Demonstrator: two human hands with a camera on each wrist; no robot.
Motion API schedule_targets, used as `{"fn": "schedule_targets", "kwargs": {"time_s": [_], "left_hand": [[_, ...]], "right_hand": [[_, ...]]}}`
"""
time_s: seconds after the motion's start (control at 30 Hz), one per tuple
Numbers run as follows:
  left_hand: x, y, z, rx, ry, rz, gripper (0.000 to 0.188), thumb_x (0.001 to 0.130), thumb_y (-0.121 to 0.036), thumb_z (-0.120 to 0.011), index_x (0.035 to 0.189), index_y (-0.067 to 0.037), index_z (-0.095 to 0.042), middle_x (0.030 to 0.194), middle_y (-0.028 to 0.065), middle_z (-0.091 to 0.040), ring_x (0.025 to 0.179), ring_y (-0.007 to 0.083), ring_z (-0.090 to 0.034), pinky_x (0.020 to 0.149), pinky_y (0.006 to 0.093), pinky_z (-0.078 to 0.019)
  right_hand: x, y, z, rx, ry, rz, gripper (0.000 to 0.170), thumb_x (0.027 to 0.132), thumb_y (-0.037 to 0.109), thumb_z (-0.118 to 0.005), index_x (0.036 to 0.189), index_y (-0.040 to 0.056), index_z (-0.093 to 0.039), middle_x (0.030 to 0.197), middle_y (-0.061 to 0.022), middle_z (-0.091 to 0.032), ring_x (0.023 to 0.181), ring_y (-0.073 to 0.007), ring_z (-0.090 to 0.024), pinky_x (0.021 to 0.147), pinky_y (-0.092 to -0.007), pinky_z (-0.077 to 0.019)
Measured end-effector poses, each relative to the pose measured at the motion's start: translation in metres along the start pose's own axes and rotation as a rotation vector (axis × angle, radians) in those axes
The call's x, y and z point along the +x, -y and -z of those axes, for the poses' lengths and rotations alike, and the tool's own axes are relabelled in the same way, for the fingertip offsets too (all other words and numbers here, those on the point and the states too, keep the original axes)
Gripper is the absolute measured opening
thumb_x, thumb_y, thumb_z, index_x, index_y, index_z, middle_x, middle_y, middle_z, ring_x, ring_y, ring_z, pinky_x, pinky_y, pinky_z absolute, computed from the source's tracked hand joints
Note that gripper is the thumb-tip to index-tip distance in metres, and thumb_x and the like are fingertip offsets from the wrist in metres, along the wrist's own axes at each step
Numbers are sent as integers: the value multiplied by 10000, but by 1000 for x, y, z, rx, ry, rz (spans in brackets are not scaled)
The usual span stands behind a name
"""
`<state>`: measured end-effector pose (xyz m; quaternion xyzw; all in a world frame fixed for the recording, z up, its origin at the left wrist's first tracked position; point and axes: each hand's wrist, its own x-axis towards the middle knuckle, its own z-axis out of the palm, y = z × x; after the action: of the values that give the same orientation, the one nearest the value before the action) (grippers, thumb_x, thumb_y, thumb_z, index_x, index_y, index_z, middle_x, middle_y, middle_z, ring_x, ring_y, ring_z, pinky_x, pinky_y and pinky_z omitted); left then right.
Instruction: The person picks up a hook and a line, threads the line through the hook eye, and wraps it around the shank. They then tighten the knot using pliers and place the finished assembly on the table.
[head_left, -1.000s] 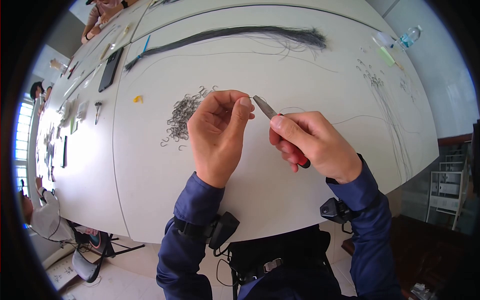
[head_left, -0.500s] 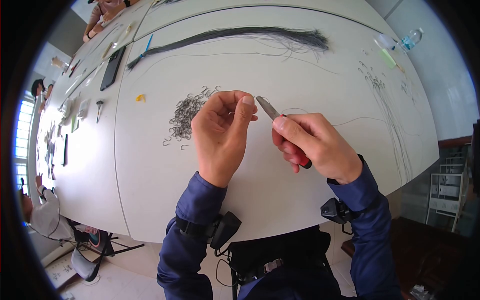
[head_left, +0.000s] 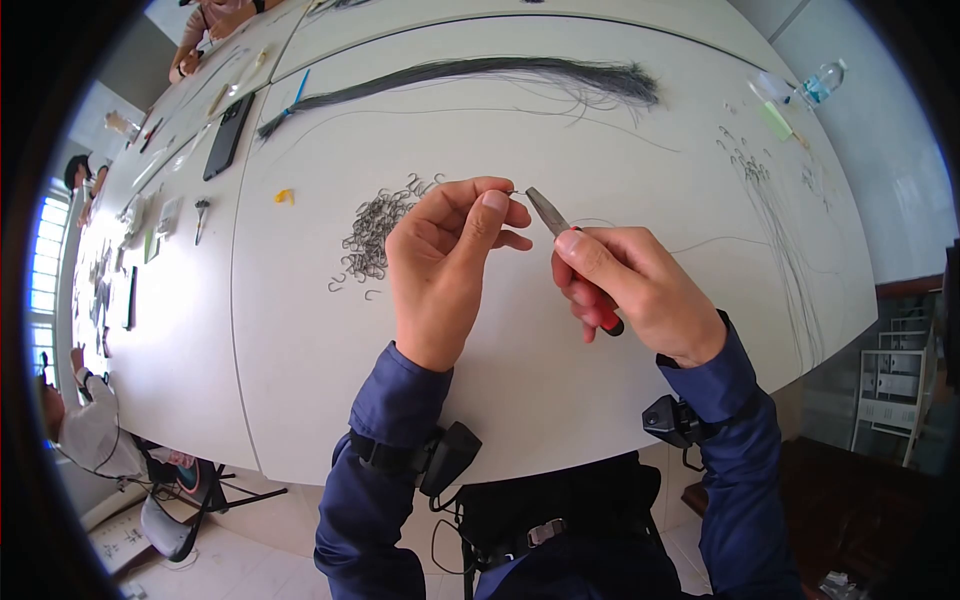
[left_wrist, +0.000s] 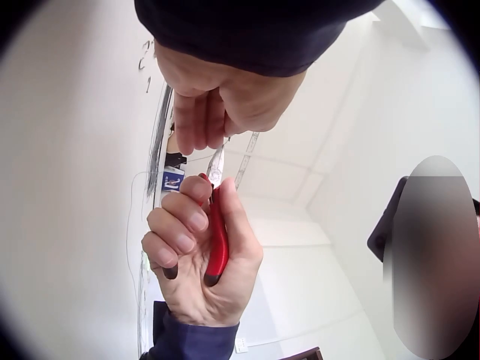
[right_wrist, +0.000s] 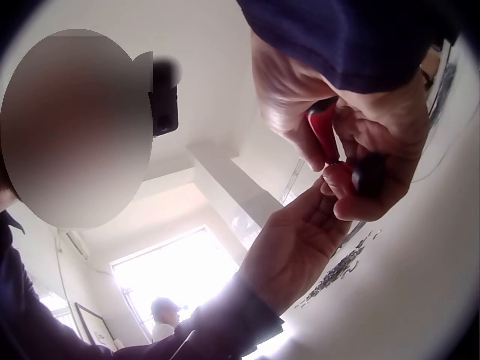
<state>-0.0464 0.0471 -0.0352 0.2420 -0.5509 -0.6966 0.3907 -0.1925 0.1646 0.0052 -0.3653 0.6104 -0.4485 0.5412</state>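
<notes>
Between thumb and index finger, my left hand (head_left: pixel 445 265) pinches a thin hook (head_left: pixel 517 192), mostly hidden, with a short dark end showing. My right hand (head_left: pixel 640 280) grips needle-nose pliers (head_left: pixel 546 212) with red handles (left_wrist: pixel 217 244), their nose pointing at the left fingertips. A small gap separates the plier tips from the left fingers in the head view. Just left of my left hand, a pile of small metal hooks (head_left: pixel 375 230) lies on the white table (head_left: pixel 310 390), partly covered by that hand.
A long bundle of dark line (head_left: pixel 450 70) stretches across the far side. Hooks with lines attached (head_left: pixel 775 215) lie at the right. A yellow piece (head_left: pixel 284 197), a black phone (head_left: pixel 228 137) and a water bottle (head_left: pixel 822 82) are around. Other people sit at the left.
The plier tips have moved slightly right, away from the left fingertips, widening the gap. The lower fingers of my left hand have spread out a little; its pinch remains.
</notes>
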Motion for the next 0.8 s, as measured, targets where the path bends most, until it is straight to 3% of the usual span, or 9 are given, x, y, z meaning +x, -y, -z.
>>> {"fn": "schedule_targets", "kwargs": {"time_s": [0.2,0.37,0.5,0.7,0.8], "left_hand": [[2,0,0,-3,-15,-20,240,1017,-122,-606,1117,93,-648,936,122,-700,874,161,-678,779,313,-582],[0,0,-2,74,36,-14,226,1013,-122,-612,1105,78,-662,953,112,-694,878,164,-676,776,320,-575],[-1,2,-3,91,100,-36,212,1005,-125,-628,1091,62,-678,976,104,-694,869,163,-673,783,320,-573],[0,3,-2,86,171,7,217,1006,-120,-623,1110,64,-670,1005,93,-696,886,151,-669,782,313,-563],[-1,-1,-5,83,122,28,234,1018,-144,-604,1117,61,-660,973,88,-694,882,151,-668,767,314,-559]], "right_hand": [[-17,15,21,-254,94,-27,414,1032,357,-534,893,-17,-648,692,-29,-591,649,-92,-547,611,-252,-430],[-3,5,12,-208,-290,302,284,950,247,-656,945,-37,-660,716,-1,-567,663,-77,-471,618,-247,-387],[15,1,8,-87,-204,206,264,926,238,-677,943,-25,-677,731,-2,-590,668,-85,-511,631,-244,-409],[17,-5,-2,9,-176,234,223,941,217,-656,933,-6,-666,762,-9,-623,697,-87,-532,652,-247,-424],[14,-1,-2,-87,-194,236,201,950,194,-642,931,-6,-648,786,-15,-640,719,-93,-560,674,-254,-447]]}}
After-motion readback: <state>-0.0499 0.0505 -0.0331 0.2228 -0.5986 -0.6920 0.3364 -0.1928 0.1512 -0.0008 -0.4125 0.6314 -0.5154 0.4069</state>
